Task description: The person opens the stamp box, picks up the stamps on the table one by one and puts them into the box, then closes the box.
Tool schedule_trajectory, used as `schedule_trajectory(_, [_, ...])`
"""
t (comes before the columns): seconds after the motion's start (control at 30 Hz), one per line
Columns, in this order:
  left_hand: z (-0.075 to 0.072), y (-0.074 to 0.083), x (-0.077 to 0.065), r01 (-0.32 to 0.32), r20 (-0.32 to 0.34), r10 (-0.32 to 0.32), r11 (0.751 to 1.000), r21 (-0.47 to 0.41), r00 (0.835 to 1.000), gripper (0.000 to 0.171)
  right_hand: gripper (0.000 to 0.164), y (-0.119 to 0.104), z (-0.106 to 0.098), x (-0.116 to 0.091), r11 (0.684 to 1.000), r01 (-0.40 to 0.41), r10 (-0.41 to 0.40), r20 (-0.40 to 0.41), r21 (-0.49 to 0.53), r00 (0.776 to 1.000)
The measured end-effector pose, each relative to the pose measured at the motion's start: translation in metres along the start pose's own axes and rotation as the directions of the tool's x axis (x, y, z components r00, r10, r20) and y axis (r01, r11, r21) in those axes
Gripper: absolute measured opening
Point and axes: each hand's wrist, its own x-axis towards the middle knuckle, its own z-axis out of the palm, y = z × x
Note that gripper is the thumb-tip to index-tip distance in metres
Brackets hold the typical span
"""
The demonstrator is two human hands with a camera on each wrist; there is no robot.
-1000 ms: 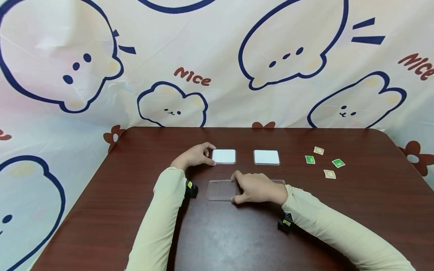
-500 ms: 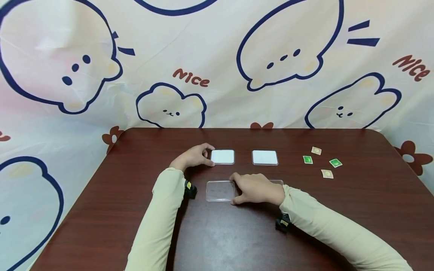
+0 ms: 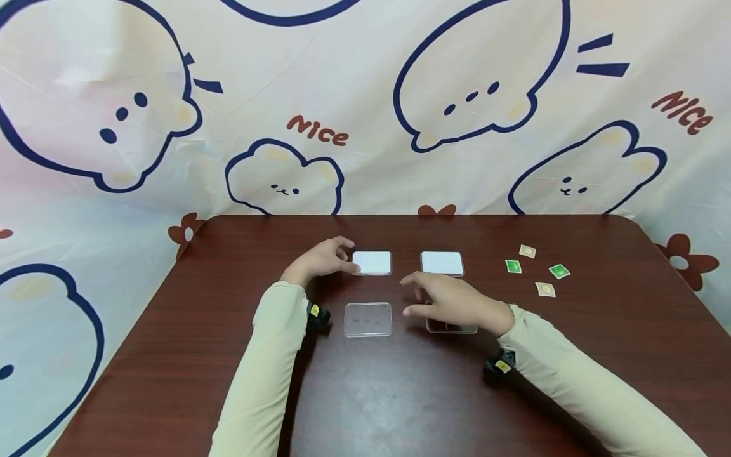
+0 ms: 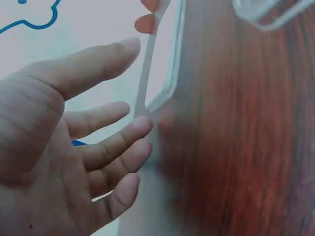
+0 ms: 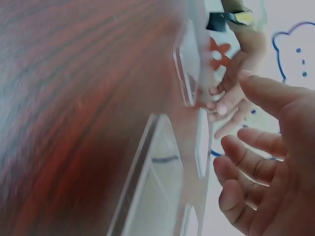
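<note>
At the left end of a clear flat case with a white face [image 3: 372, 263] is my left hand [image 3: 320, 259], thumb and index fingertips close to its edge. The left wrist view shows this hand with loosely bent, spread fingers and nothing between them, beside the white-faced case [image 4: 165, 59]. My right hand [image 3: 459, 298] is over a clear, see-through case [image 3: 454, 329] and hides much of it. Its fingers are apart and hold nothing, as the right wrist view also shows. A second see-through case [image 3: 368, 320] lies left of it. Another white-faced case [image 3: 442, 261] lies just beyond the right hand.
On the right of the brown wooden table [image 3: 171, 355] lie several small square pieces, some green [image 3: 513, 266] and some beige [image 3: 545, 290]. A cloth [image 3: 365, 82] with cartoon drawings hangs behind the table's far edge.
My right hand has let go of the left see-through case and moved to the right and away from me. The left hand has stayed by the white-faced case.
</note>
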Motion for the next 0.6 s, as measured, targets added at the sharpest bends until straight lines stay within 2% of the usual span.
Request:
schedule_trajectory(0.13, [0.000,0.010,-0.001,-0.055,-0.053,0.055,0.999,0.003,0.997,0.058,0.049,0.013,-0.011,-0.009,0.999,0.021,-0.019,-0.055,0.039,0.998])
schedule_trajectory(0.23, [0.004,0.021,0.000,-0.101,-0.067,0.099,0.995,-0.019,0.993,0.056,0.045,0.024,-0.020,-0.018,0.997,0.003,0.003,-0.086,0.073,0.996])
schedule_trajectory(0.4, [0.012,0.039,0.005,-0.155,-0.056,0.151,0.986,-0.059,0.987,0.057,0.045,0.047,-0.033,-0.037,0.992,-0.068,0.082,-0.134,0.109,0.988])
schedule_trajectory(0.6, [0.026,0.053,0.018,-0.175,-0.019,0.174,0.981,-0.087,0.984,0.061,0.048,0.076,-0.041,-0.065,0.981,-0.162,0.178,-0.175,0.105,0.968])
